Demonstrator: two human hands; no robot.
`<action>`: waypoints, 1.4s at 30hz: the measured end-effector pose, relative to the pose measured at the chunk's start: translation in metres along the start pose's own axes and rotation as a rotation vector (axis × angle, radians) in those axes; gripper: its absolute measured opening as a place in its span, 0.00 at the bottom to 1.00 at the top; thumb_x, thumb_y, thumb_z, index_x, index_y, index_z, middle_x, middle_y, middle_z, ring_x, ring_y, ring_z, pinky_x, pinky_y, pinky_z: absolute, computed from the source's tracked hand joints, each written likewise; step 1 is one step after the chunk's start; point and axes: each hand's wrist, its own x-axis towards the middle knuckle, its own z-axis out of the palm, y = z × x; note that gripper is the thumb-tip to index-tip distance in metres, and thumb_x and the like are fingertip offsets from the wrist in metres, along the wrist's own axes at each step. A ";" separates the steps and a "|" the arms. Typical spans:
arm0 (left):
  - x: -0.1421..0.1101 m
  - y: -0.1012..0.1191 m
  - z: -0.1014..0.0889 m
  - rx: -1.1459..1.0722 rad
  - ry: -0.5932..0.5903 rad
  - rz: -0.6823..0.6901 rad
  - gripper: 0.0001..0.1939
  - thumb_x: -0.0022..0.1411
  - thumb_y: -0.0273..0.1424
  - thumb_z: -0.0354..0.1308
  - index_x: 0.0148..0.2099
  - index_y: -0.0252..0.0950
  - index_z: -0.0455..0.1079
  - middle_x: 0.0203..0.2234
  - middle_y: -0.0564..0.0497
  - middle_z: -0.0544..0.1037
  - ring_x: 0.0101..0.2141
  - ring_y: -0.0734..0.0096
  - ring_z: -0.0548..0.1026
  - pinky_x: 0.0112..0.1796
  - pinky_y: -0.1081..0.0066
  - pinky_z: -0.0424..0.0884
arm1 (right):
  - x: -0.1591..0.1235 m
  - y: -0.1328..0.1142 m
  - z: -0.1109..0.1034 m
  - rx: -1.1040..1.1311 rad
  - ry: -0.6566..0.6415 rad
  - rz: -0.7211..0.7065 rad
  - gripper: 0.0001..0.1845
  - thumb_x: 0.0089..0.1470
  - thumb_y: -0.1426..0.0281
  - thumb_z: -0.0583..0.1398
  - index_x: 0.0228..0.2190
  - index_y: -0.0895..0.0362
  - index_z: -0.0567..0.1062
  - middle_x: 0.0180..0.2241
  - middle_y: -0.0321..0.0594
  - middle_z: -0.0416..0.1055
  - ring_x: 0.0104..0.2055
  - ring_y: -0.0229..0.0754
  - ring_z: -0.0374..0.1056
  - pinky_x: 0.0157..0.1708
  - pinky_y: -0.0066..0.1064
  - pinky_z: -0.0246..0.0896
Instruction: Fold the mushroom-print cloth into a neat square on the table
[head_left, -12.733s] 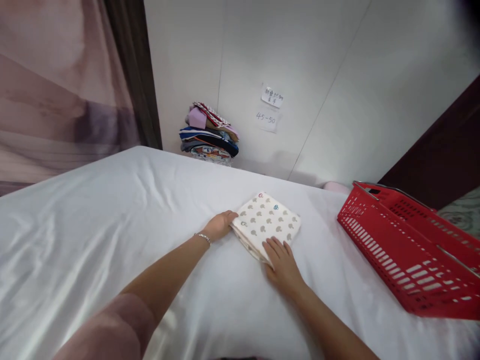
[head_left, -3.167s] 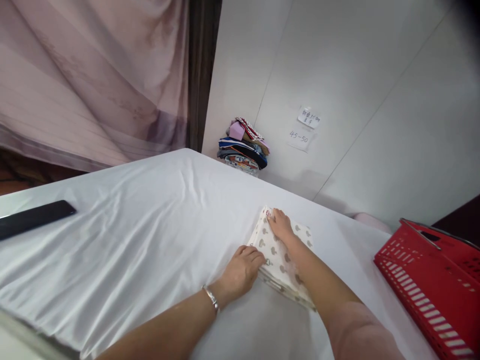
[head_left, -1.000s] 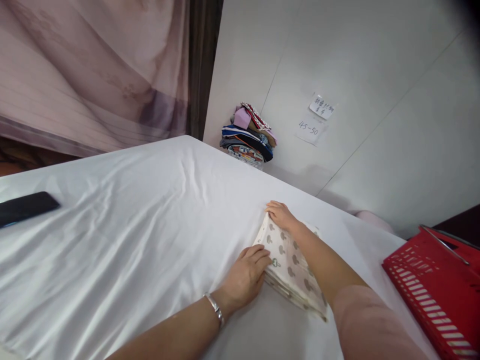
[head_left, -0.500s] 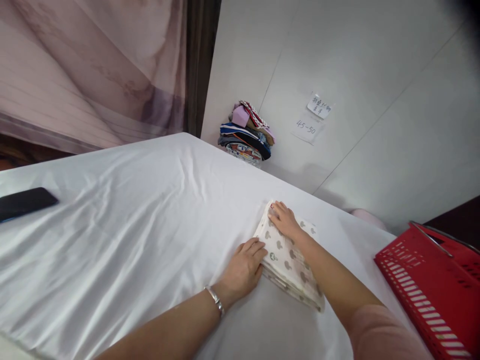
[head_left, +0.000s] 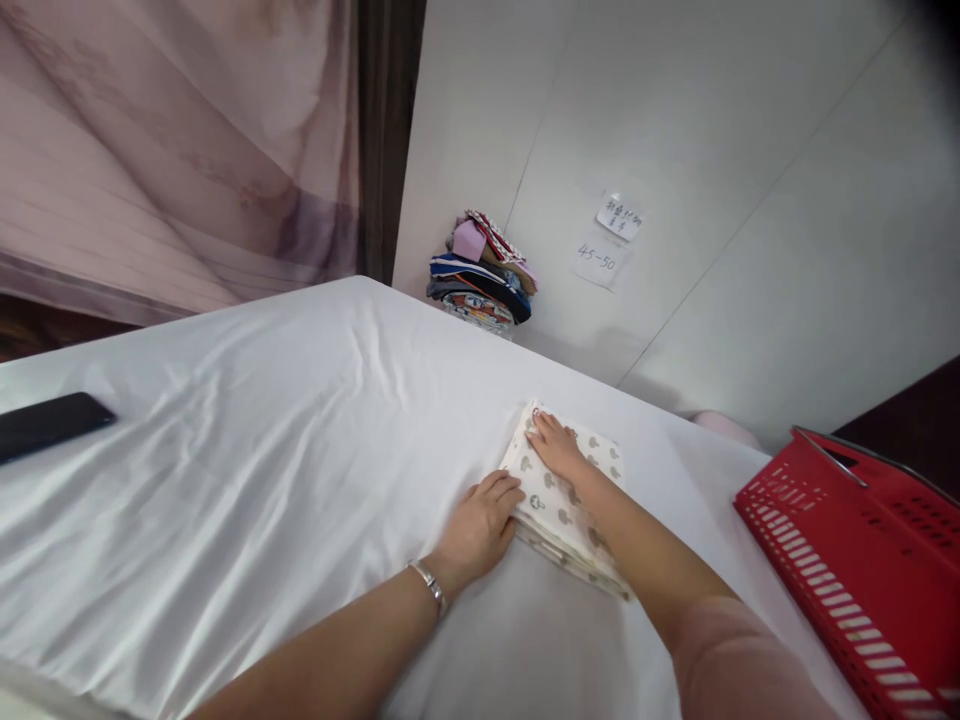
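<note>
A folded white cloth [head_left: 566, 520] with grey-brown mushroom-like prints lies in several layers on the white-covered table. My right hand [head_left: 556, 445] rests flat on its top near the far left corner, fingers stretched out. At the near left edge of the cloth is my left hand [head_left: 480, 520], its fingers extended and the tips touching the folded side. The left wrist wears a silver bracelet [head_left: 429, 587]. My right forearm hides part of the cloth's right side.
A red plastic basket [head_left: 862, 560] with a metal handle stands at the right. Beyond the table's far edge, a stack of folded clothes [head_left: 484, 275] sits by the wall. A black phone-like object [head_left: 52, 425] lies at the left. Paper notes [head_left: 598, 258] hang on the wall.
My right hand has slid slightly back from the cloth's far corner, uncovering a small reddish mark. My left hand stays at the near edge. The whole view has shifted a little.
</note>
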 end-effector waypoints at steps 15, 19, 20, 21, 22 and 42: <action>0.007 -0.005 -0.001 0.009 -0.003 0.044 0.17 0.57 0.23 0.51 0.49 0.37 0.67 0.50 0.48 0.71 0.54 0.61 0.62 0.51 0.57 0.65 | -0.203 0.075 -0.001 0.178 0.237 0.205 0.22 0.57 0.59 0.49 0.51 0.51 0.68 0.58 0.42 0.58 0.61 0.47 0.51 0.57 0.49 0.50; 0.007 -0.009 0.000 -0.014 0.020 0.096 0.18 0.57 0.24 0.51 0.50 0.36 0.66 0.49 0.47 0.70 0.54 0.62 0.62 0.52 0.58 0.64 | -0.233 0.078 0.007 0.228 0.474 0.179 0.20 0.57 0.61 0.51 0.46 0.55 0.73 0.53 0.46 0.65 0.58 0.48 0.57 0.56 0.47 0.54; 0.007 -0.010 0.000 -0.015 0.031 0.104 0.18 0.57 0.24 0.51 0.51 0.36 0.66 0.50 0.46 0.70 0.54 0.62 0.62 0.53 0.58 0.64 | -0.237 0.074 0.007 0.231 0.512 0.151 0.19 0.57 0.61 0.51 0.45 0.54 0.74 0.52 0.46 0.66 0.56 0.48 0.59 0.55 0.48 0.54; 0.007 -0.010 -0.001 -0.013 0.044 0.104 0.19 0.57 0.24 0.51 0.51 0.35 0.65 0.50 0.45 0.69 0.54 0.61 0.63 0.53 0.58 0.63 | -0.239 0.067 0.007 0.230 0.538 0.117 0.18 0.57 0.62 0.51 0.44 0.54 0.74 0.50 0.46 0.68 0.55 0.48 0.60 0.55 0.48 0.55; 0.007 -0.010 -0.001 -0.008 0.056 0.098 0.19 0.57 0.24 0.52 0.52 0.35 0.65 0.50 0.44 0.69 0.53 0.61 0.63 0.53 0.58 0.63 | -0.240 0.060 0.007 0.225 0.551 0.080 0.17 0.57 0.62 0.52 0.43 0.53 0.74 0.49 0.45 0.69 0.54 0.48 0.62 0.54 0.47 0.56; 0.001 -0.004 -0.012 -0.033 0.107 -0.192 0.21 0.52 0.25 0.54 0.50 0.39 0.60 0.44 0.48 0.70 0.42 0.66 0.71 0.42 0.67 0.71 | -0.171 -0.024 0.009 0.129 0.420 -0.167 0.13 0.58 0.67 0.53 0.42 0.51 0.74 0.42 0.40 0.71 0.45 0.44 0.64 0.46 0.38 0.58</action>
